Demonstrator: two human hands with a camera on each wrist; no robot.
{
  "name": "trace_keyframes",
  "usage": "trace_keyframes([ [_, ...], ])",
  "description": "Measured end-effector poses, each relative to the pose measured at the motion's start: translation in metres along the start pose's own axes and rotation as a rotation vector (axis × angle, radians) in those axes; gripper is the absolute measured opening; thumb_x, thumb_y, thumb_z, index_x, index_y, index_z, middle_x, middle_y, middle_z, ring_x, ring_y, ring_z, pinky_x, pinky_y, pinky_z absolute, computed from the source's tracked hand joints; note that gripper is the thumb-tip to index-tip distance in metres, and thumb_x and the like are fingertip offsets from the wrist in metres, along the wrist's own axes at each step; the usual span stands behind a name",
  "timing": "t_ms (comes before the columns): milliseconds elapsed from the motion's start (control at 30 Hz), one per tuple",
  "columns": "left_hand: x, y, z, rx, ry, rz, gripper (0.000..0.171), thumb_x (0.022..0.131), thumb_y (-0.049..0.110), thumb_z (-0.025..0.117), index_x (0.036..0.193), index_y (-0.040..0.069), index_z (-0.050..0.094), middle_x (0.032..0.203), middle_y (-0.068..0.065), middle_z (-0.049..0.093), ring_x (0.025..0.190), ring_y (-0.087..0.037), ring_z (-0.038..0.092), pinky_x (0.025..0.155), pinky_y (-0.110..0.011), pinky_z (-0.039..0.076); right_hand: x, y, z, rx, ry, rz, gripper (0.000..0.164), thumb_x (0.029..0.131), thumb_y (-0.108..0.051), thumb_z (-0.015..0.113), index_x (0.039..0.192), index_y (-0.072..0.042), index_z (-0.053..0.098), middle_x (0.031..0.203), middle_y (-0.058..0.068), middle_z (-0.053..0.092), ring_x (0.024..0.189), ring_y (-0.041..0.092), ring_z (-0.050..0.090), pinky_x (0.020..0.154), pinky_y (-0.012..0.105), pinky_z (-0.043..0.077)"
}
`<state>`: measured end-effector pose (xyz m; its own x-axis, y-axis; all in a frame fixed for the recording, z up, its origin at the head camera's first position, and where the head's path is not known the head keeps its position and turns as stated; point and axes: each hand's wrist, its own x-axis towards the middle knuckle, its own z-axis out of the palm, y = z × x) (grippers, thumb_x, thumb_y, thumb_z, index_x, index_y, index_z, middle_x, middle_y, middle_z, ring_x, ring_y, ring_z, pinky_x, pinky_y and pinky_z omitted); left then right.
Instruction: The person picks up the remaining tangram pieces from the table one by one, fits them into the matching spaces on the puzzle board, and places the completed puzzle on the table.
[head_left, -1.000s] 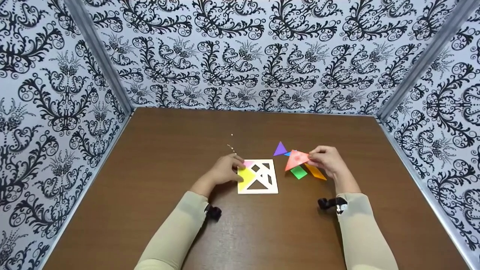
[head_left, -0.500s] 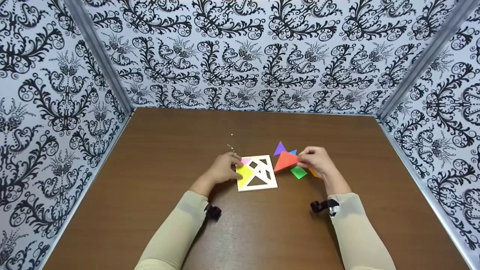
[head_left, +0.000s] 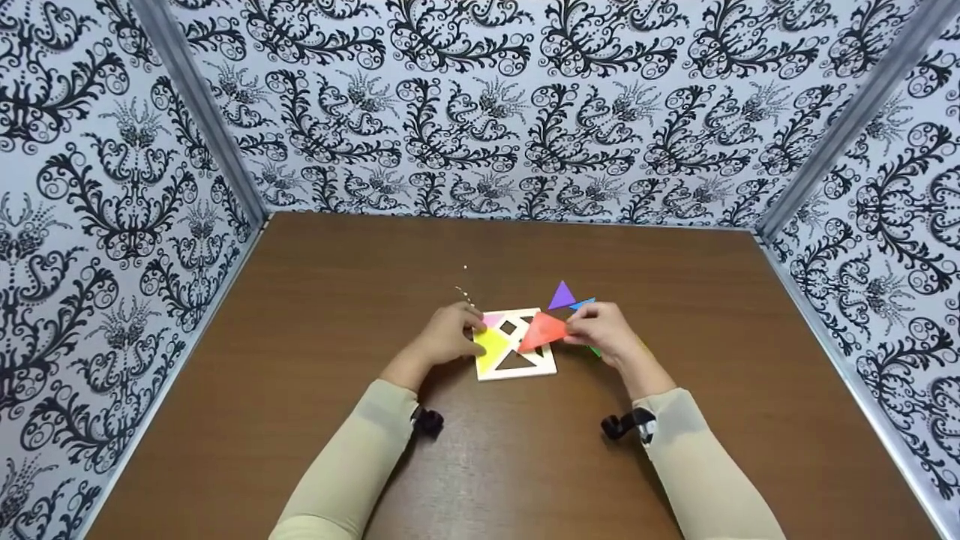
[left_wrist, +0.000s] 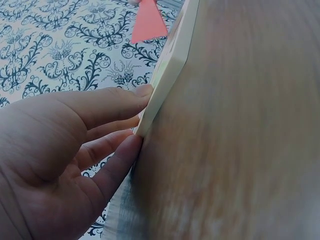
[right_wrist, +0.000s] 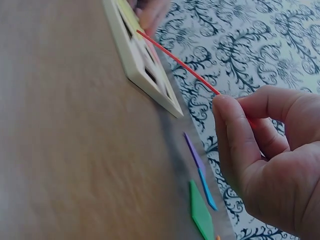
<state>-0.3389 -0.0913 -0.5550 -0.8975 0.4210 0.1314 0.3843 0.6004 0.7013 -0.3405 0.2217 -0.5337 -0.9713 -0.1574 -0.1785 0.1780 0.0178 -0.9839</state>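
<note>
In the head view, my left hand (head_left: 448, 336) holds the left edge of a cream tangram board (head_left: 546, 370), its thumb and fingertips at the edge in the left wrist view. A yellow triangle (head_left: 490, 349) and a pink piece (head_left: 491, 320) sit in the board's left side; cut-out slots show elsewhere. My right hand (head_left: 604, 334) pinches a red triangle (head_left: 541, 332) by one corner between thumb and fingers. The triangle is tilted over the board's right half and covers some slots. In the right wrist view, the red triangle (right_wrist: 177, 61) appears edge-on, raised above the board.
Right of the board lie a purple triangle (head_left: 562, 296), a blue piece (head_left: 583, 304) and a green piece (right_wrist: 201, 212), the green one mostly behind my right hand in the head view. Small white specks (head_left: 463, 292) mark the brown table (head_left: 480, 465). Patterned walls (head_left: 480, 112) enclose it.
My right hand has carried the red triangle leftward from above the loose pieces to over the board. The board has shifted slightly away and turned a little, with my left hand still on it.
</note>
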Motion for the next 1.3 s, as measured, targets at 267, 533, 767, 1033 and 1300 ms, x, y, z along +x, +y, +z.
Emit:
trace_keyframes([
  [267, 0.002, 0.000, -0.001, 0.032, 0.000, 0.030, 0.037, 0.072, 0.009, 0.091, 0.107, -0.001, 0.082, 0.129, -0.019, 0.071, 0.121, -0.037, 0.067, 0.109, -0.047, 0.053, 0.001, 0.007, 0.010, -0.039, -0.005, 0.024, 0.021, 0.088, 0.012, 0.066, 0.076, -0.004, 0.073, 0.084, 0.007, 0.064, 0.067, 0.013, 0.069, 0.069, 0.027, 0.065],
  [533, 0.001, 0.000, -0.002, 0.024, 0.003, 0.026, 0.038, 0.072, 0.009, 0.092, 0.107, -0.001, 0.082, 0.129, -0.019, 0.071, 0.122, -0.038, 0.067, 0.109, -0.049, 0.053, -0.002, 0.007, 0.020, -0.036, 0.014, 0.050, 0.022, 0.089, 0.012, 0.065, 0.077, -0.004, 0.075, 0.086, 0.009, 0.063, 0.066, 0.012, 0.070, 0.068, 0.026, 0.065],
  [767, 0.001, 0.000, -0.001, 0.012, 0.007, 0.028, 0.038, 0.072, 0.009, 0.091, 0.107, -0.001, 0.082, 0.128, -0.018, 0.070, 0.120, -0.036, 0.067, 0.106, -0.048, 0.054, -0.003, 0.007, 0.024, -0.046, 0.044, 0.078, 0.019, 0.088, 0.012, 0.064, 0.078, -0.003, 0.070, 0.086, 0.008, 0.063, 0.069, 0.014, 0.068, 0.067, 0.024, 0.064],
  [1033, 0.002, 0.002, -0.002, 0.018, 0.009, 0.031, 0.039, 0.071, 0.008, 0.090, 0.107, -0.003, 0.081, 0.128, -0.019, 0.070, 0.120, -0.037, 0.066, 0.107, -0.048, 0.054, -0.004, 0.007, 0.029, -0.039, 0.040, 0.075, 0.019, 0.087, 0.012, 0.064, 0.076, -0.003, 0.068, 0.084, 0.008, 0.062, 0.068, 0.014, 0.068, 0.067, 0.026, 0.065],
  [1300, 0.002, 0.002, -0.001, 0.017, -0.004, 0.006, 0.042, 0.071, 0.010, 0.091, 0.110, -0.003, 0.081, 0.131, -0.019, 0.069, 0.123, -0.037, 0.065, 0.112, -0.048, 0.051, -0.005, 0.008, 0.028, -0.081, 0.015, 0.080, 0.007, 0.087, 0.011, 0.066, 0.085, 0.007, 0.070, 0.085, 0.009, 0.062, 0.066, 0.013, 0.070, 0.067, 0.027, 0.065],
])
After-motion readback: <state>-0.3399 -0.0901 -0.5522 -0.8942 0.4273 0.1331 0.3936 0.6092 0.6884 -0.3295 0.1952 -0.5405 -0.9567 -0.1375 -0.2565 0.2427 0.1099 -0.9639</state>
